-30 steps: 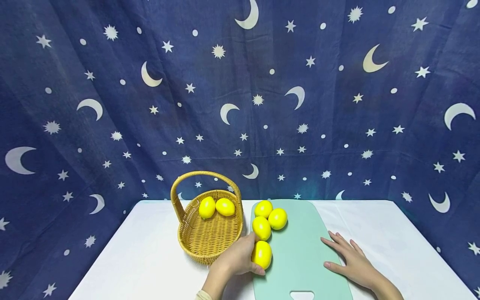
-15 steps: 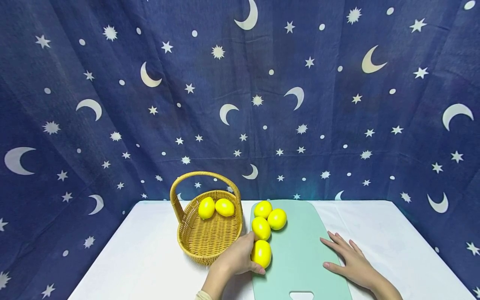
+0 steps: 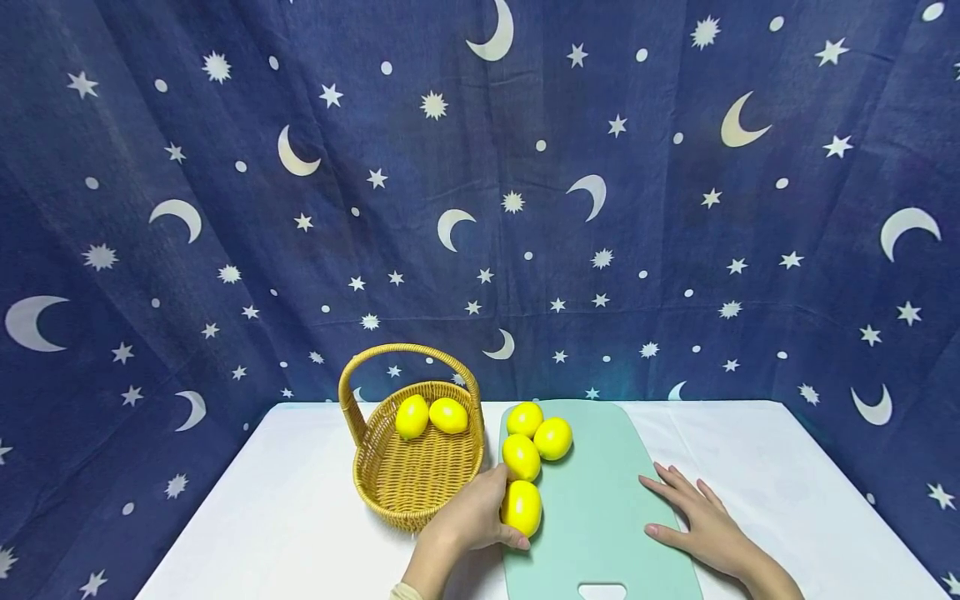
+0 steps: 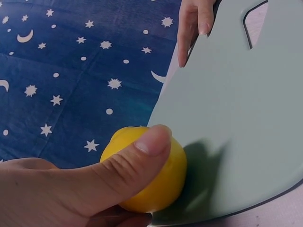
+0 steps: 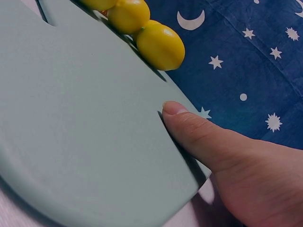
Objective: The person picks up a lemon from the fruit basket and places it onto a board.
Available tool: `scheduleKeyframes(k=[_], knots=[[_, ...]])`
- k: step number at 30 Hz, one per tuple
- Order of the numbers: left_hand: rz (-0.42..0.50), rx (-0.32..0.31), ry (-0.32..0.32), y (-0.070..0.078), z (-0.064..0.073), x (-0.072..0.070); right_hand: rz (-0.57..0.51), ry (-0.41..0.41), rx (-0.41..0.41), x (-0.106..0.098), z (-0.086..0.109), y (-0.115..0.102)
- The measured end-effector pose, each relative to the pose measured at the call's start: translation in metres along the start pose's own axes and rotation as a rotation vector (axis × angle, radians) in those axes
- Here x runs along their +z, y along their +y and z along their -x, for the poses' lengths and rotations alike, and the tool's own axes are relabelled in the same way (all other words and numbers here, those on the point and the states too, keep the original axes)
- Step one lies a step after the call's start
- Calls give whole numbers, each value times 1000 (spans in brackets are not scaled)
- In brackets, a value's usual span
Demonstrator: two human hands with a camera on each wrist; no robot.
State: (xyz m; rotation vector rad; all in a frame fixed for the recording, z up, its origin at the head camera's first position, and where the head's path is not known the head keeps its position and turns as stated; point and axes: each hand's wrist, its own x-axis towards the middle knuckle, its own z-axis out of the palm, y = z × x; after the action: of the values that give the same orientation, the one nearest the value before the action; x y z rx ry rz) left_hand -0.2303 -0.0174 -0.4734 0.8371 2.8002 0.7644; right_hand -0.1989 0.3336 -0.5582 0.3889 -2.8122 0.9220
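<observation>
No lettering, label, brand, number or sign can be read in any view.

Thumb (image 4: 130, 165) extended, the left hand (image 3: 472, 510) grips at the left edge of the green board (image 3: 600, 492); the right hand (image 3: 699, 521), fingers (image 3: 670, 494) spread, overlaps its right edge.
</observation>
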Motion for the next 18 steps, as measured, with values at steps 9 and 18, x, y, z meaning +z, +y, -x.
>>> scheduleKeyframes(k=[9, 18], knots=[[-39, -9, -4, 1, 1, -1, 6, 5, -2, 0, 1, 0], [-68, -11, 2, 1, 2, -2, 4, 13, -13, 0, 1, -1]])
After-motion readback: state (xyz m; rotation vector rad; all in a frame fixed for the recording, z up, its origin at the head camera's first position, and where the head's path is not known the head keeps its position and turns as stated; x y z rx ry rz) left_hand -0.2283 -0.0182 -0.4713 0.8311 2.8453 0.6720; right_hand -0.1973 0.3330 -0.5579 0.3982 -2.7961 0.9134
